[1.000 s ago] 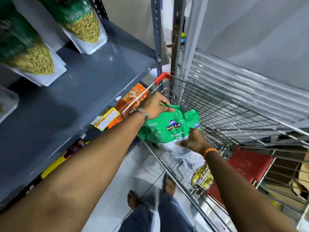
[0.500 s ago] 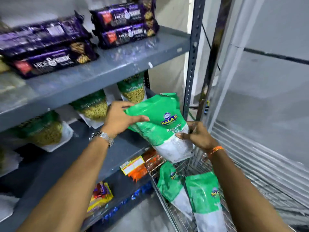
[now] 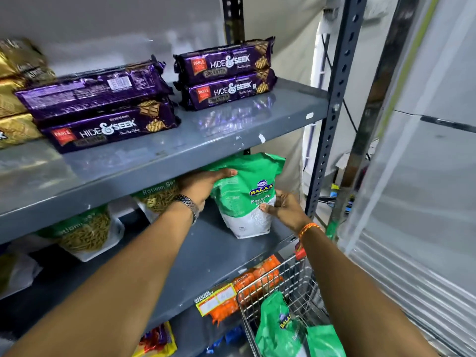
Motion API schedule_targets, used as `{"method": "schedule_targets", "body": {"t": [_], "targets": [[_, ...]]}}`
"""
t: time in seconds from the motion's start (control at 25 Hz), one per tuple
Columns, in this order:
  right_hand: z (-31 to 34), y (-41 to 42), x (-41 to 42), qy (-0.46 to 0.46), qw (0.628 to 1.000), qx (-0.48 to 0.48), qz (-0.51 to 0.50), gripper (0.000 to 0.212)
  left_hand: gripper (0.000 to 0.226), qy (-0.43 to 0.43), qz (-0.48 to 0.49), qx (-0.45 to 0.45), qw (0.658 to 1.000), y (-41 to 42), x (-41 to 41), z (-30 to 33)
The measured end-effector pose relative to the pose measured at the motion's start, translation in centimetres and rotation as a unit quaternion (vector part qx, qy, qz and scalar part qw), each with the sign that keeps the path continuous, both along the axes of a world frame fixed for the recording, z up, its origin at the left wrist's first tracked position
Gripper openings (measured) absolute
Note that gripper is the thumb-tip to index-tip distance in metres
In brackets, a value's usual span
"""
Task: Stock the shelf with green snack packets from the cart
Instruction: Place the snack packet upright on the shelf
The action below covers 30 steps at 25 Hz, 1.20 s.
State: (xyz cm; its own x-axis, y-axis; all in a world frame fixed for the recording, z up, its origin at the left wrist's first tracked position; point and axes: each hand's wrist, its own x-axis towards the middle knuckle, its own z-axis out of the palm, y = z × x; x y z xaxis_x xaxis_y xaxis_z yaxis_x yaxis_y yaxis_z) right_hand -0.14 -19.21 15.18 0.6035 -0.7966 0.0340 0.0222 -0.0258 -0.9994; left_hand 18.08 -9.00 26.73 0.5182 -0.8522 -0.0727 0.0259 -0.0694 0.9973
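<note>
A green and white snack packet [image 3: 244, 199] stands upright on the grey middle shelf [image 3: 213, 256], near its right end. My left hand [image 3: 203, 184] grips its upper left side. On its lower right face rests my right hand [image 3: 283, 210], thumb and fingers holding it. Two more green packets [image 3: 280, 328] lie in the wire cart [image 3: 288, 282] at the bottom. Other green packets [image 3: 87, 233] stand further left on the same shelf.
The shelf above holds purple biscuit packs [image 3: 103, 112] and gold packs [image 3: 15, 99]. A perforated steel upright [image 3: 332, 106] borders the shelf on the right. Orange packs [image 3: 247, 287] lie on the lower shelf. A translucent panel [image 3: 425, 176] stands to the right.
Both hands have carried the green packet from above the cart up and inward, and it now stands on the middle shelf under the upper shelf's edge.
</note>
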Motion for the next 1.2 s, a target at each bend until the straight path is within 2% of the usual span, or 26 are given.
{"method": "schedule_targets", "body": {"t": [0.12, 0.24, 0.36, 0.52, 0.68, 0.8, 0.88, 1.0, 1.12, 1.2], "targets": [[-0.8, -1.0, 0.8, 0.0, 1.0, 0.019, -0.001, 0.046, 0.049, 0.034, 0.056, -0.04, 0.997, -1.0, -0.2, -0.4], [-1.0, -1.5, 0.7, 0.006, 0.999, 0.032, 0.006, 0.06, 0.037, 0.077, 0.091, -0.09, 0.989, 0.2, -1.3, -2.9], [-2.3, -1.5, 0.5, -0.002, 0.999, 0.049, -0.008, 0.066, 0.018, 0.196, 0.045, -0.037, 0.979, 2.7, -4.8, -7.7], [-3.6, 0.1, 0.5, 0.027, 0.999, 0.035, -0.012, 0.067, 0.044, 0.253, 0.051, 0.026, 0.966, 2.8, -6.9, -10.7], [-5.8, 2.9, -2.0, 0.051, 0.997, -0.006, -0.055, 0.055, 0.057, 0.266, 0.037, 0.03, 0.963, 1.7, -3.7, -10.4], [-6.3, 2.0, -2.4, 0.088, 0.994, -0.008, -0.067, 0.069, 0.068, 0.266, 0.047, 0.041, 0.962, 2.8, -3.1, -10.9], [-5.3, 1.7, -0.9, 0.109, 0.993, -0.037, -0.027, 0.072, 0.073, 0.28, 0.048, 0.033, 0.958, 3.9, -3.9, -12.0], [-4.7, 2.6, 1.2, 0.072, 0.996, -0.05, 0.025, 0.085, 0.076, 0.288, 0.035, 0.032, 0.957, 4.4, -5.5, -13.0], [-5.3, 4.1, 1.2, 0.047, 0.999, 0.002, -0.002, 0.092, 0.074, 0.295, 0.035, 0.018, 0.955, 3.2, -5.4, -13.2], [-5.3, 5.1, 1.1, 0.04, 0.999, 0.0, -0.034, 0.093, 0.075, 0.303, 0.041, 0.015, 0.952, 2.3, -4.8, -12.8]]}}
